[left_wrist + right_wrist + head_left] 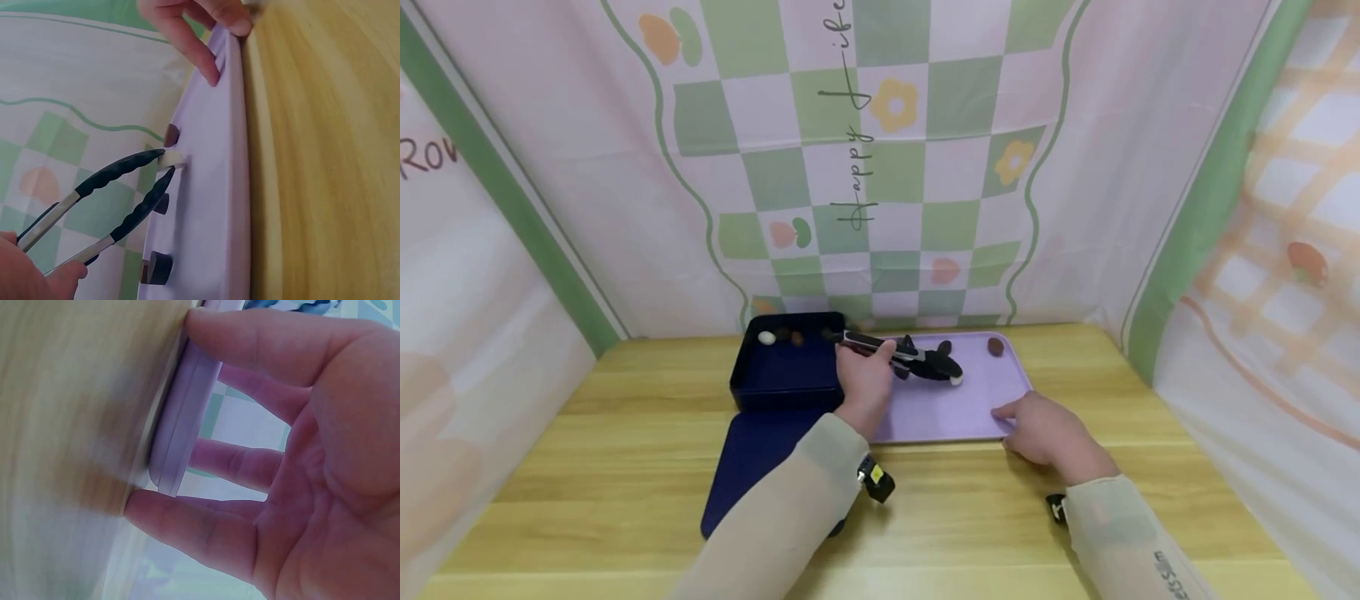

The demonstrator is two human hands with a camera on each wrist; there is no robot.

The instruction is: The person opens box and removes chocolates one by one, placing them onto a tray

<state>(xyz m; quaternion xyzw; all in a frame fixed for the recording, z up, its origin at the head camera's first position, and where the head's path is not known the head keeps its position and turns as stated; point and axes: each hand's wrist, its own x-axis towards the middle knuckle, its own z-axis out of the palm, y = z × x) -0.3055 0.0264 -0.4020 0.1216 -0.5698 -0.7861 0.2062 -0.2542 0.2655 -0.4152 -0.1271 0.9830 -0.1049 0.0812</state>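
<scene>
My left hand [865, 383] grips metal tongs [94, 237] with black tips. Between the tips is a small whitish piece [170, 159], low over the lavender tray [940, 421]; whether it touches the tray I cannot tell. At the tray's near right corner, my right hand [1048, 433] holds the rim, thumb outside and fingers over the edge. A brown piece [995, 346] sits at the tray's far right. Dark pieces stand along its far side, one dark piece [945, 346] just behind the tongs.
Left of the tray stands a deep navy box [790, 375] with a white piece [767, 337] and several dark or brown ones along its far wall. A flat navy lid [748, 467] lies in front, partly under my left forearm. Printed curtains [887, 208] enclose the wooden table [625, 450].
</scene>
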